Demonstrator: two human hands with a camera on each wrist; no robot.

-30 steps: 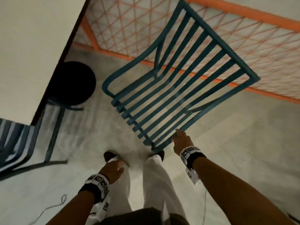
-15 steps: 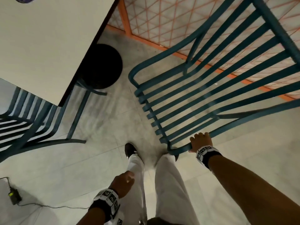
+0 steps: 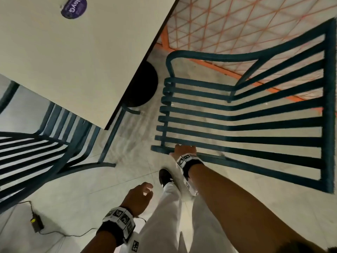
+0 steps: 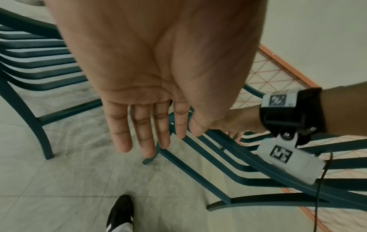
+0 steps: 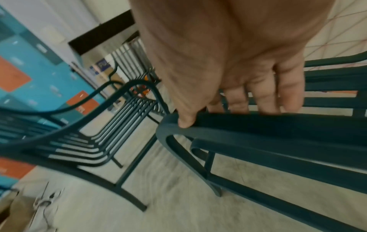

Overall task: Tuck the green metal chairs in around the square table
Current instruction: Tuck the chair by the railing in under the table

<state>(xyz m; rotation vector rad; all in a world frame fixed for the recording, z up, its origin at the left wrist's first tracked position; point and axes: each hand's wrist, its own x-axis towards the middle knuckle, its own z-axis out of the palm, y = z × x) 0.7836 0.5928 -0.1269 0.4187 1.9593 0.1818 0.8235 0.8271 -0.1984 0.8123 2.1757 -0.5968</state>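
A green slatted metal chair (image 3: 246,128) stands on the floor right of the cream square table (image 3: 73,61), its curled seat front facing the table edge. My right hand (image 3: 184,151) grips the chair's near side rail (image 5: 278,125) close to the front corner, thumb (image 5: 184,122) on top and fingers wrapped under. My left hand (image 3: 142,194) hangs free near my leg; the left wrist view shows its fingers (image 4: 147,125) straight and holding nothing. A second green chair (image 3: 45,143) stands at the table's near side, its seat partly under the top.
The table's black round base (image 3: 144,84) sits on the floor under the top. An orange lattice fence (image 3: 237,24) runs behind the held chair. A power adapter with a cable (image 3: 36,223) lies on the floor at left. My black shoe (image 3: 165,177) is below the chair corner.
The held chair has swung round so its seat front now faces the table and lies closer to it. My right hand kept its grip; my left hand dropped lower and stayed free.
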